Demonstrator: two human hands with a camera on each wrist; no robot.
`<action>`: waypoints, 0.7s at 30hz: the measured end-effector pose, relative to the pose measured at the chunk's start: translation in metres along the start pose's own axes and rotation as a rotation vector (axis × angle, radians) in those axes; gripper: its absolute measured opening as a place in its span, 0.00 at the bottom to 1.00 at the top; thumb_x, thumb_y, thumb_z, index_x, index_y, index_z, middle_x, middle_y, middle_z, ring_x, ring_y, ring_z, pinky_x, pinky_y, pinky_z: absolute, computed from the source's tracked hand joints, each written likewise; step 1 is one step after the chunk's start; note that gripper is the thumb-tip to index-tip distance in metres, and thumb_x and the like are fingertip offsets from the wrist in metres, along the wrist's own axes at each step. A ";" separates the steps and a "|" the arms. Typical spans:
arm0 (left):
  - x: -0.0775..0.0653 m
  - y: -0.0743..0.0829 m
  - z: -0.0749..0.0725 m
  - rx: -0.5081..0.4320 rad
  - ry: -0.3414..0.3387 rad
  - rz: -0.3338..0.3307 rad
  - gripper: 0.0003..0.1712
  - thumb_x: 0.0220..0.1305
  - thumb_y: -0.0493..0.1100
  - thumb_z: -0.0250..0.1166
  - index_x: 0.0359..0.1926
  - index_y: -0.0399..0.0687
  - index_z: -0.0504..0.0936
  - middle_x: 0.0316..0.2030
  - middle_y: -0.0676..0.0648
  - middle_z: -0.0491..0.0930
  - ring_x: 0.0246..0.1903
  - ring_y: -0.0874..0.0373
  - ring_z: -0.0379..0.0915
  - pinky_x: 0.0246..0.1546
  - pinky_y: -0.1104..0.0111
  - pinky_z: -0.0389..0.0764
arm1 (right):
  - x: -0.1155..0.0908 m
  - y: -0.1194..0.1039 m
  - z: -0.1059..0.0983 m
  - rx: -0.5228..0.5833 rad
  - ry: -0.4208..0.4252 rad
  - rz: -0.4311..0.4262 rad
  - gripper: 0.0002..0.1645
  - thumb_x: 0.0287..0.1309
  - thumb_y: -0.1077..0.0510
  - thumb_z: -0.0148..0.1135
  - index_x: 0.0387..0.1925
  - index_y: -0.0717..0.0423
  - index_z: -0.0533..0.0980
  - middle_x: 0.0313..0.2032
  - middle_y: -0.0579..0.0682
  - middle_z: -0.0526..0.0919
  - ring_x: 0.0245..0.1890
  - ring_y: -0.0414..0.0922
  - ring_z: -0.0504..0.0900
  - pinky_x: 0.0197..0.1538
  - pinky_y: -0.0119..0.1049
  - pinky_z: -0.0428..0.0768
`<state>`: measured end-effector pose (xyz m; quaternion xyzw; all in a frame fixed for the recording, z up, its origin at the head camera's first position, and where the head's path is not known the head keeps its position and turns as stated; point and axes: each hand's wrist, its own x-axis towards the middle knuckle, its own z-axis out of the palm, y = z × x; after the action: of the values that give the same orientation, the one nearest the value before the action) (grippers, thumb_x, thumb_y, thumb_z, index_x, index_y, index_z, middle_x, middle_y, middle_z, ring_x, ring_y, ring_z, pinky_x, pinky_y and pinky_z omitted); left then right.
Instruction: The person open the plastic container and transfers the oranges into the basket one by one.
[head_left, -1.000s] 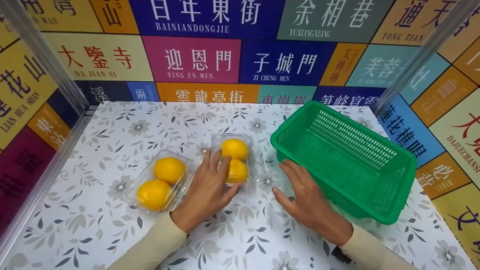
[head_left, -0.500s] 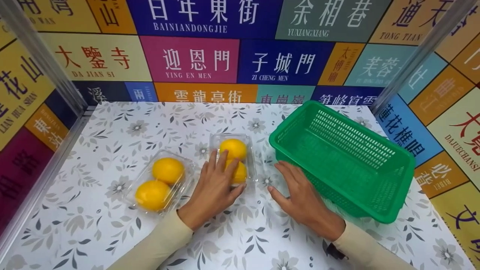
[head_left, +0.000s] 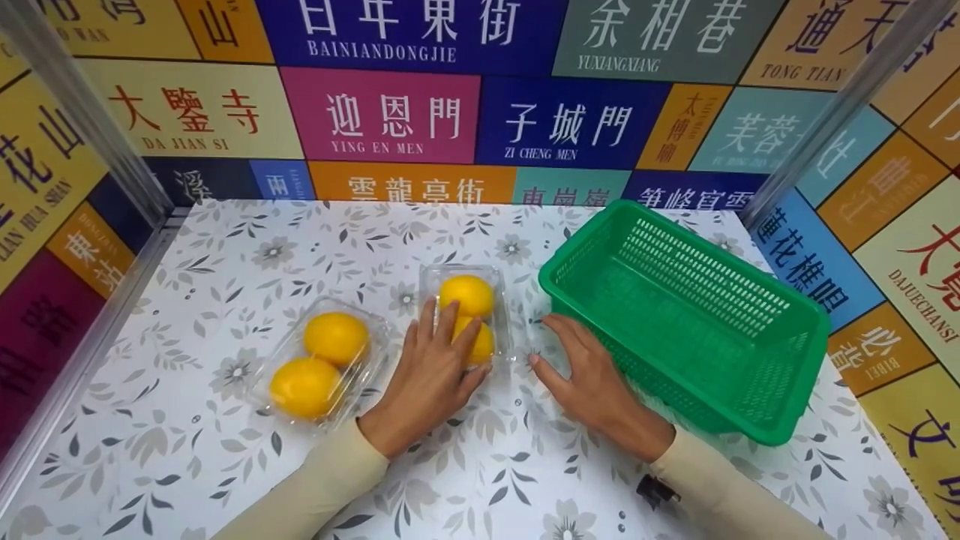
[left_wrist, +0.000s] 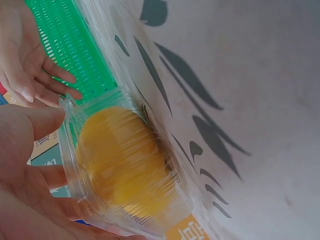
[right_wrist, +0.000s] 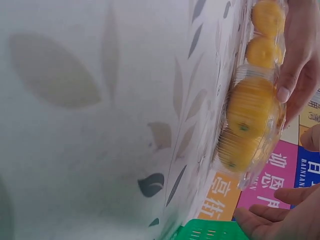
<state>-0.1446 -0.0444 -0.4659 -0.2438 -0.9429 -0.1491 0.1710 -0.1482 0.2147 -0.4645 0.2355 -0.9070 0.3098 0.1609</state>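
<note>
A clear plastic clamshell box (head_left: 500, 300) with two oranges (head_left: 466, 294) sits mid-table. My left hand (head_left: 427, 382) rests on the near left part of its lid, fingers spread and slightly bent. In the left wrist view, the thumb and fingers lie along the lid of that box (left_wrist: 70, 160), not closed round it. To the right, my right hand (head_left: 600, 394) is held between the box and a green basket (head_left: 675, 315), fingers loosely extended and holding nothing. The right wrist view shows its fingers (right_wrist: 270, 212) apart from the box (right_wrist: 270, 150).
A second clear box (head_left: 375, 341) with two oranges (head_left: 336, 339) stands left of my left hand. The slotted basket stands at the right, with nothing seen inside. Sign-patterned walls (head_left: 405, 116) border the flowered tabletop (head_left: 360, 232). A black device (head_left: 658, 491) sits at my right wrist.
My left hand has shifted slightly right over the middle box and now stays there. My right hand has moved a little left, nearer the box. Boxes and basket stay in place.
</note>
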 end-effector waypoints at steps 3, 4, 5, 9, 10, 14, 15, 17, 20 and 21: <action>0.000 0.000 0.001 0.008 0.003 0.003 0.35 0.76 0.57 0.71 0.74 0.43 0.78 0.76 0.29 0.68 0.77 0.22 0.59 0.67 0.29 0.75 | 0.004 0.000 0.002 0.061 -0.026 0.054 0.32 0.75 0.57 0.69 0.73 0.68 0.75 0.70 0.63 0.79 0.68 0.61 0.81 0.73 0.58 0.78; 0.000 0.000 0.001 0.010 0.005 0.003 0.35 0.76 0.58 0.71 0.73 0.43 0.78 0.76 0.29 0.68 0.77 0.22 0.59 0.67 0.29 0.75 | 0.006 0.001 0.002 0.083 -0.037 0.072 0.31 0.77 0.57 0.67 0.73 0.68 0.74 0.70 0.63 0.79 0.68 0.61 0.81 0.72 0.58 0.79; 0.000 0.000 0.001 0.009 0.006 0.003 0.35 0.76 0.57 0.71 0.73 0.43 0.78 0.76 0.29 0.68 0.77 0.22 0.59 0.67 0.29 0.74 | 0.007 0.001 0.003 0.113 -0.050 0.091 0.30 0.79 0.57 0.65 0.74 0.67 0.74 0.71 0.63 0.79 0.68 0.61 0.81 0.71 0.58 0.79; 0.000 0.000 -0.001 0.006 -0.004 -0.003 0.35 0.76 0.58 0.71 0.73 0.43 0.78 0.76 0.29 0.69 0.76 0.22 0.60 0.67 0.29 0.74 | 0.012 0.003 0.005 0.219 -0.100 0.169 0.28 0.83 0.58 0.58 0.76 0.65 0.72 0.71 0.63 0.78 0.68 0.60 0.81 0.69 0.56 0.81; 0.000 0.000 -0.001 0.004 -0.007 -0.006 0.34 0.76 0.58 0.71 0.72 0.44 0.78 0.76 0.29 0.68 0.76 0.22 0.60 0.68 0.29 0.74 | 0.013 0.003 0.005 0.249 -0.111 0.192 0.28 0.84 0.58 0.57 0.77 0.65 0.71 0.71 0.63 0.78 0.69 0.59 0.80 0.70 0.57 0.81; 0.001 0.001 -0.001 0.006 -0.026 -0.015 0.34 0.76 0.58 0.71 0.73 0.44 0.77 0.77 0.30 0.67 0.77 0.23 0.59 0.68 0.30 0.74 | 0.018 0.007 0.008 0.369 -0.160 0.302 0.30 0.86 0.55 0.56 0.79 0.63 0.69 0.75 0.63 0.75 0.72 0.60 0.78 0.73 0.58 0.78; 0.001 0.001 -0.001 0.007 -0.029 -0.017 0.34 0.77 0.58 0.70 0.73 0.44 0.77 0.77 0.30 0.67 0.77 0.23 0.59 0.68 0.30 0.74 | 0.019 0.008 0.010 0.395 -0.168 0.329 0.30 0.86 0.54 0.56 0.80 0.62 0.69 0.75 0.63 0.74 0.73 0.59 0.77 0.74 0.58 0.77; 0.001 0.000 -0.001 0.004 -0.036 -0.022 0.34 0.77 0.58 0.70 0.73 0.44 0.77 0.77 0.30 0.67 0.78 0.23 0.59 0.69 0.30 0.74 | 0.022 0.010 0.013 0.432 -0.172 0.362 0.30 0.86 0.54 0.56 0.80 0.63 0.68 0.76 0.63 0.74 0.75 0.59 0.75 0.76 0.58 0.75; 0.001 0.000 0.000 0.004 -0.042 -0.024 0.34 0.77 0.58 0.70 0.72 0.44 0.78 0.77 0.30 0.67 0.78 0.24 0.59 0.69 0.31 0.74 | 0.027 0.010 0.018 0.456 -0.156 0.395 0.29 0.85 0.56 0.56 0.78 0.64 0.70 0.75 0.63 0.75 0.75 0.59 0.75 0.77 0.57 0.73; 0.001 0.000 0.000 0.004 -0.042 -0.024 0.33 0.77 0.58 0.70 0.72 0.44 0.78 0.77 0.30 0.67 0.78 0.24 0.59 0.69 0.31 0.74 | 0.028 0.010 0.020 0.459 -0.149 0.398 0.28 0.85 0.56 0.56 0.77 0.65 0.70 0.75 0.64 0.76 0.75 0.60 0.75 0.77 0.57 0.73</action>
<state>-0.1447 -0.0439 -0.4652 -0.2351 -0.9495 -0.1442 0.1499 -0.1800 0.1998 -0.4729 0.1056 -0.8510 0.5137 -0.0270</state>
